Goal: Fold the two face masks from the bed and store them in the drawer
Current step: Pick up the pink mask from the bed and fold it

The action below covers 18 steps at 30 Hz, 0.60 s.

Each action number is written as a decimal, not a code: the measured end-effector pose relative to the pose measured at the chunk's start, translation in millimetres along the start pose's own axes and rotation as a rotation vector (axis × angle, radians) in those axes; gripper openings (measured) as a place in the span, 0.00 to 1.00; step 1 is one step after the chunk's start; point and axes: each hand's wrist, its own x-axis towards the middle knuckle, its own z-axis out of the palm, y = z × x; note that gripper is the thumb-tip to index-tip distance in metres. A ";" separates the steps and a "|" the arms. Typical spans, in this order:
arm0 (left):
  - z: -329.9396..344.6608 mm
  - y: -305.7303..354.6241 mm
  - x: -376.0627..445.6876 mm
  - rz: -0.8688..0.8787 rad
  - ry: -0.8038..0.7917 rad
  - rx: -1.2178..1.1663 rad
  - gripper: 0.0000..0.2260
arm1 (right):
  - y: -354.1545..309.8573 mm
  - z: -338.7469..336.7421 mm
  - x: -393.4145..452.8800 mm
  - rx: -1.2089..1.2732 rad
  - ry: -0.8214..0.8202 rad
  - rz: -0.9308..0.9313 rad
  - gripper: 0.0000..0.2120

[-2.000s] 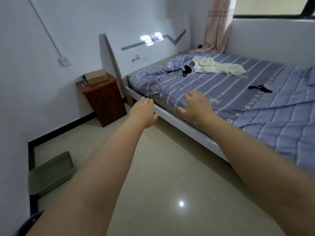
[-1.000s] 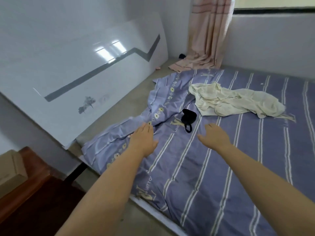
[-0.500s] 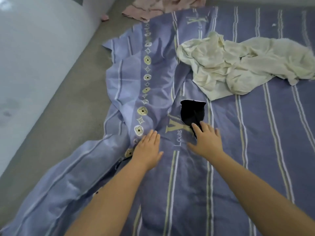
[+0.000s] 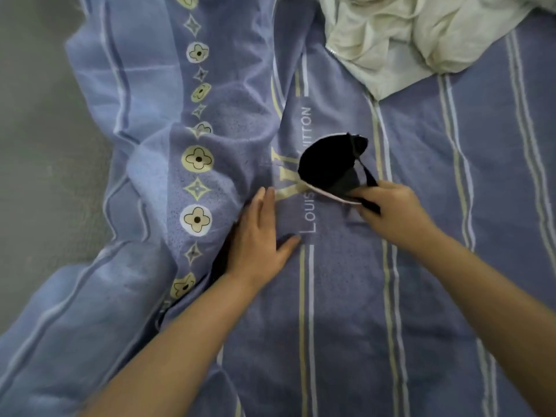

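**pixelmoth:** Head cam, centre-right of the frame: the right hand's fingers [image 4: 359, 192] are now pinched on the lower edge of the black face mask [image 4: 326, 164], with an ear loop [image 4: 369, 179] trailing over the knuckles. Half a second back those fingertips were only laid on it while it sat flat. Now the far side is tipped up off the striped blue sheet [image 4: 421, 296], so the pale inner lining shows along the rim.

**dusty_vhs:** And the left hand [image 4: 258, 239]?

**pixelmoth:** Fingers straight and pressed together, thumb out, palm flat on the sheet just left of the mask. Not touching it. Hardly shifted from before.

**dusty_vhs:** So where's that leave things?

**pixelmoth:** I'd say the first pick-up is just starting. No fold made yet. The second mask isn't in shot at all, same for the drawer. The cream cloth [image 4: 421, 31] bunched in the upper right sits well clear. Bare mattress [image 4: 36, 145] shows down the left edge.
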 end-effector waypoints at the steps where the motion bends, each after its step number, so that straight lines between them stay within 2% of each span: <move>1: -0.2 12.9 7.0 -0.014 -0.011 -0.102 0.42 | -1.7 -6.3 -11.4 0.030 -0.067 -0.015 0.11; 4: 1.7 44.0 22.2 -0.037 -0.197 -0.308 0.47 | -2.2 -20.7 -37.2 0.131 -0.210 0.001 0.10; 6: 5.6 52.8 20.5 0.026 -0.263 -0.340 0.39 | 2.5 -24.3 -47.1 0.183 -0.217 0.040 0.07; 9: 8.2 66.0 8.4 0.127 -0.302 -0.263 0.20 | 15.0 -28.7 -55.7 0.301 -0.133 0.249 0.04; 11: 10.6 76.7 0.9 0.138 -0.351 -0.244 0.16 | 18.6 -29.9 -59.3 0.342 -0.055 0.343 0.08; 14: 1.3 100.0 -6.6 0.021 -0.452 -0.379 0.10 | 17.3 -40.6 -64.5 0.369 0.097 0.399 0.11; 16: -14.6 116.1 -12.9 -0.080 -0.452 -0.509 0.05 | 13.2 -54.3 -67.0 0.420 0.108 0.403 0.12; 18: -37.3 135.3 -17.6 -0.093 -0.393 -0.558 0.11 | 6.6 -75.4 -69.9 0.482 0.056 0.386 0.15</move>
